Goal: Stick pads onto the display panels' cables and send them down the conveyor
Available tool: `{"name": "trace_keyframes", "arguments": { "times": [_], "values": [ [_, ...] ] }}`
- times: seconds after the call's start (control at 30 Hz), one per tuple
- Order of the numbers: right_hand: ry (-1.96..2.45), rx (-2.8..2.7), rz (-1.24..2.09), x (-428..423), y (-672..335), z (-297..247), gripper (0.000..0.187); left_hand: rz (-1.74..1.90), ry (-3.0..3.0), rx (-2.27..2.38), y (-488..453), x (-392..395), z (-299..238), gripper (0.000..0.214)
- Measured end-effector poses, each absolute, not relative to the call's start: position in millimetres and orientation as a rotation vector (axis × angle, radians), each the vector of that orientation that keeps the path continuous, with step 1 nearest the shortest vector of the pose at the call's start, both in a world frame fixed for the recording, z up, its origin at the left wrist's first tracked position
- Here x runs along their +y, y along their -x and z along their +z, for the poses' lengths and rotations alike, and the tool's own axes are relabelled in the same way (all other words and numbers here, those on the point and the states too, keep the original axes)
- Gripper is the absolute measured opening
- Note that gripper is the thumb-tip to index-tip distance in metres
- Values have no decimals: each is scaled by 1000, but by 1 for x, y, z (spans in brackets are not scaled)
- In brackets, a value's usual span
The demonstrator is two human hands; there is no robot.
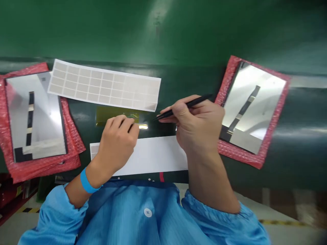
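My right hand [198, 122] grips black tweezers [190, 103], their fine points aimed left and down near the mat. My left hand [119, 139] is closed, its fingers curled down at the near edge of a see-through yellow film [109, 114]. Its fingertips are hidden, so what they pinch does not show. By the left fingers lies a small shiny yellow strip [143, 126]. Below both hands is a white label sheet [158, 154], mostly bare, with a few grey labels at its left end. Beyond the film lies another sheet of grey rectangular labels [102, 85].
At left, a silvery display panel [46, 115] with a dark ribbon strip rests on stacked pink bubble bags [74, 136], partly under the far label sheet. At right, a similar panel [251, 109] lies tilted on a pink bubble bag [240, 153]. A green mat [178, 34] covers the bench.
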State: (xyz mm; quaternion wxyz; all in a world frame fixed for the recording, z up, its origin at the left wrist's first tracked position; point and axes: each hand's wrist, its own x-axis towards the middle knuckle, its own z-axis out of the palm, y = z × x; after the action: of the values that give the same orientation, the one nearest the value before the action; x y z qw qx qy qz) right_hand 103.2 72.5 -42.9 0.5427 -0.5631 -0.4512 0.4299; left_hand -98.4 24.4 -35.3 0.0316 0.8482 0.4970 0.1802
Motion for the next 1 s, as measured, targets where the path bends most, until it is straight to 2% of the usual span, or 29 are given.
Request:
{"name": "trace_keyframes", "arguments": {
  "times": [0.47, 0.73, 0.9, 1.0],
  "values": [
    [1428, -1273, 983, 70, -103, -30, 24, 656, -2362, 1527, 97, 34, -31, 18],
    [1460, -1218, 1127, 76, -101, -25, 30, 671, -2314, 1542, 98, 37, -30, 19],
    [1341, -1010, 1245, 75, -103, -22, 40, 700, -2302, 1535, 108, 41, -34, 18],
    [1295, -904, 1178, 69, -130, -15, 43, 697, -2325, 1523, 116, 41, -28, 18]
  ]
}}
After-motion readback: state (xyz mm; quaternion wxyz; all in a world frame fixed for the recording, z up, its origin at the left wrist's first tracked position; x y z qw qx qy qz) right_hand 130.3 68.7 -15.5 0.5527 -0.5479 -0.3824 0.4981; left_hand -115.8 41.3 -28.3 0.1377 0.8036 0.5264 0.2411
